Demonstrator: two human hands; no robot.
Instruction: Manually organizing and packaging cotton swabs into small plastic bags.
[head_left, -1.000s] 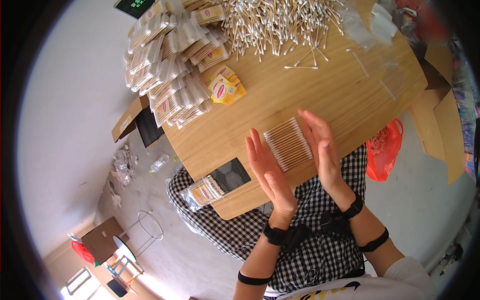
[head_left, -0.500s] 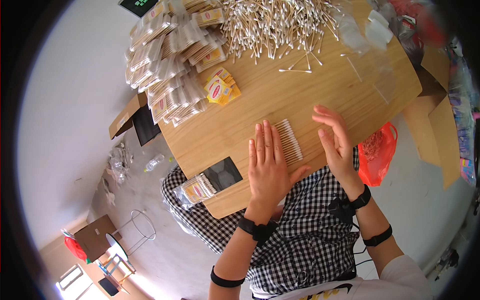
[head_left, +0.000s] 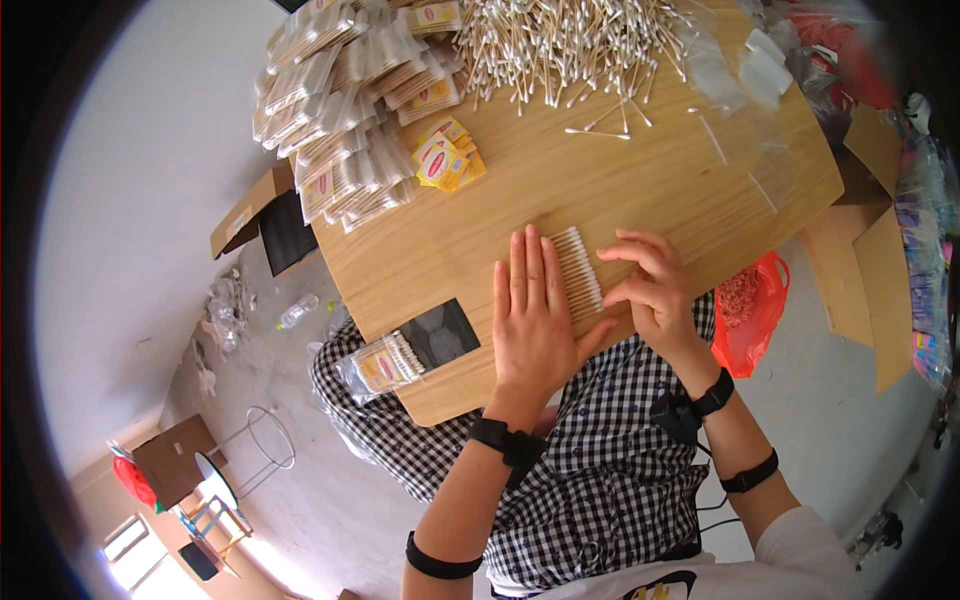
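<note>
Side by side in a neat row, several cotton swabs (head_left: 580, 268) lie flat near the front edge of the wooden table (head_left: 530, 185). My left hand (head_left: 532, 325) rests palm down with straight fingers along the row's left side, covering part of it. At the row's right side is my right hand (head_left: 655, 295), its fingers bent and apart, the fingertips close to the white tips. Nothing shows between those fingers. To the left, a clear packet of swabs with a yellow card (head_left: 380, 368) lies at the table edge by a dark rectangular pad (head_left: 445, 335).
Stacked swab packets (head_left: 335, 120) fill the far left, beside loose yellow cards (head_left: 448, 160). A large heap of loose swabs (head_left: 560, 50) lies at the back. Clear plastic sleeves (head_left: 765, 75) are at the far right. Beyond the table are a red bag (head_left: 750, 330) and an opened carton (head_left: 860, 260).
My right hand has moved left, closer to the swab row, with its fingers bending more. My left hand stays flat beside the row. The whole view has shifted slightly.
</note>
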